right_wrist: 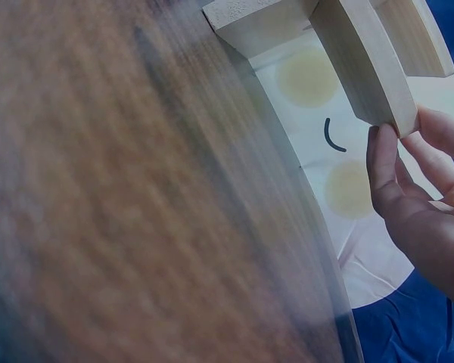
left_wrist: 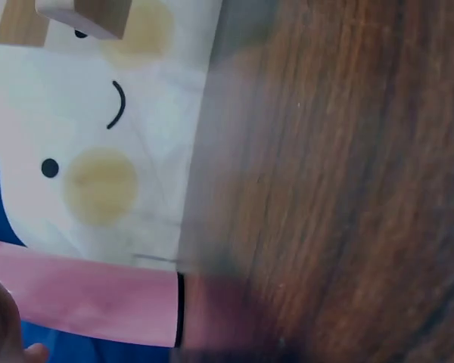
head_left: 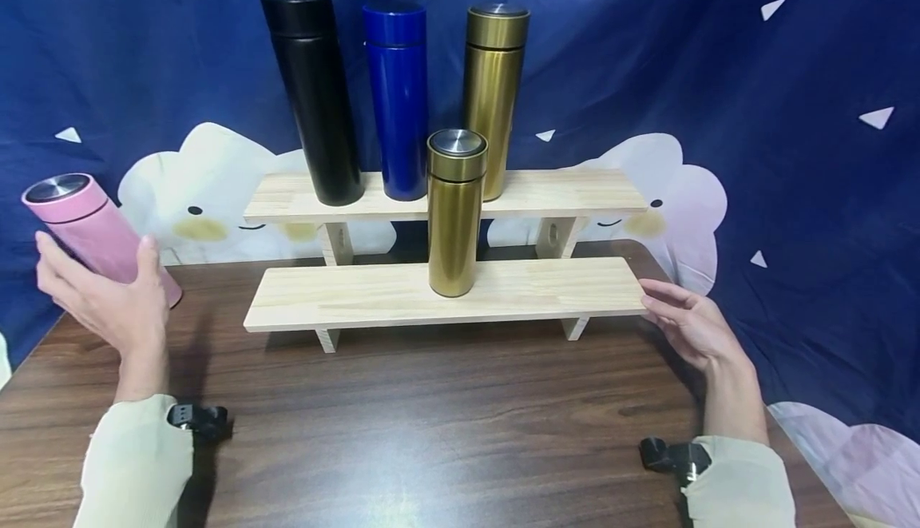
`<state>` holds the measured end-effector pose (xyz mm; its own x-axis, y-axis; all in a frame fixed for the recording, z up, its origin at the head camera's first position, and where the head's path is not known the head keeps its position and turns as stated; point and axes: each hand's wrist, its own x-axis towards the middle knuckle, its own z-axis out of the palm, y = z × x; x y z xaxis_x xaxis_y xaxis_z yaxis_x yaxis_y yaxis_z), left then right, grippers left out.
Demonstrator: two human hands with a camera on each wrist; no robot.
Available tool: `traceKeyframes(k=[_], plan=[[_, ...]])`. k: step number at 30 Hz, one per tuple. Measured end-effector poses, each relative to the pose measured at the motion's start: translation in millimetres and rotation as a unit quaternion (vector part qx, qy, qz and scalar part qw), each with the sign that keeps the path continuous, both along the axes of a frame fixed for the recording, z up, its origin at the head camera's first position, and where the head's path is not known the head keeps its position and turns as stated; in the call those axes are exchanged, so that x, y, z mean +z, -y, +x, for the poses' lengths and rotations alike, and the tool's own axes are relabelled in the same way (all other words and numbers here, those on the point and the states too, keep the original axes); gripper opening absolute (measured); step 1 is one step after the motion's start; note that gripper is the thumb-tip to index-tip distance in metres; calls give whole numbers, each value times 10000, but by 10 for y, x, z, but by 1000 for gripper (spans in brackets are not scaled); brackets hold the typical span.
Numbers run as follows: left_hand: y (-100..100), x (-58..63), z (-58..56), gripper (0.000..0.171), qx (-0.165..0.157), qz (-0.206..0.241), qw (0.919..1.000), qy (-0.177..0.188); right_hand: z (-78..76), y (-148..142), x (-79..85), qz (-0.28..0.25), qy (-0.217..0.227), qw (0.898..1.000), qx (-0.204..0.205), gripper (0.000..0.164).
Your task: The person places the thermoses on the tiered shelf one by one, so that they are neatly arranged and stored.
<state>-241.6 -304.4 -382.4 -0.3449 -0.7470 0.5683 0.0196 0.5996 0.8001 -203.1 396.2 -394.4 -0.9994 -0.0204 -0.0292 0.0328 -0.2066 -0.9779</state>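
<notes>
My left hand (head_left: 115,300) grips a pink thermos bottle (head_left: 108,244) at the table's left side. The bottle leans, its silver-topped lid toward the upper left and its base low over the table. Part of its pink side and dark base rim (left_wrist: 180,310) show in the left wrist view. At the other side, my right hand (head_left: 697,328) pinches the right end of the lower board of a two-tier wooden stand (head_left: 359,292), thumb and fingers on opposite faces of the board (right_wrist: 363,68). A short gold thermos (head_left: 456,232) stands upright near the middle of that board.
On the upper board (head_left: 568,191) stand a tall black thermos (head_left: 312,105), a blue thermos (head_left: 398,105) and a tall gold thermos (head_left: 494,81). Behind hangs a dark blue cloth (head_left: 611,57) with cloud faces. Brown wooden tabletop (head_left: 446,416) lies in front of the stand.
</notes>
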Motion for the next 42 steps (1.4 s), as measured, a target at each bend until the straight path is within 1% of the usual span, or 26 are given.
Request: traceKeyframes(k=[4, 8, 11, 14, 18, 22, 26, 28, 30, 34, 37, 42], plan=[[67, 12, -23, 103, -70, 4, 10000, -25, 4, 2, -18, 109, 37, 9999, -31, 28], [98, 83, 0, 106, -212, 47, 9997, 102, 5, 7, -26, 234, 58, 9997, -79, 28], [117, 138, 17, 107, -255, 120, 9992, 275, 6, 15, -19, 305, 103, 9994, -88, 27], [180, 159, -14, 107, -251, 143, 9989, 365, 0, 22, -11, 361, 177, 9991, -128, 26], [310, 162, -100, 109, -258, 160, 9988, 373, -15, 28, 0, 368, 209, 9990, -145, 26], [393, 176, -156, 111, -313, 431, 9972, 521, -25, 24, 10, 298, 143, 9994, -105, 27], [432, 172, -177, 113, -339, 641, 9953, 647, -25, 17, 7, 165, 44, 9999, -25, 28], [464, 159, -186, 112, -350, 587, 9957, 633, -23, 16, -1, 107, 32, 9999, 7, 29], [483, 169, -189, 111, -354, 604, 9954, 657, -19, 19, -11, 109, 54, 9999, 21, 29], [492, 220, -191, 108, -387, 821, 9929, 765, -16, 22, -16, 180, 112, 9998, -31, 28], [483, 238, -194, 105, -414, 909, 9922, 742, -13, 22, -5, 242, 117, 9996, -65, 27], [496, 197, -213, 99, -482, 933, 9931, 522, -5, 19, 5, 138, 27, 9999, -6, 28]])
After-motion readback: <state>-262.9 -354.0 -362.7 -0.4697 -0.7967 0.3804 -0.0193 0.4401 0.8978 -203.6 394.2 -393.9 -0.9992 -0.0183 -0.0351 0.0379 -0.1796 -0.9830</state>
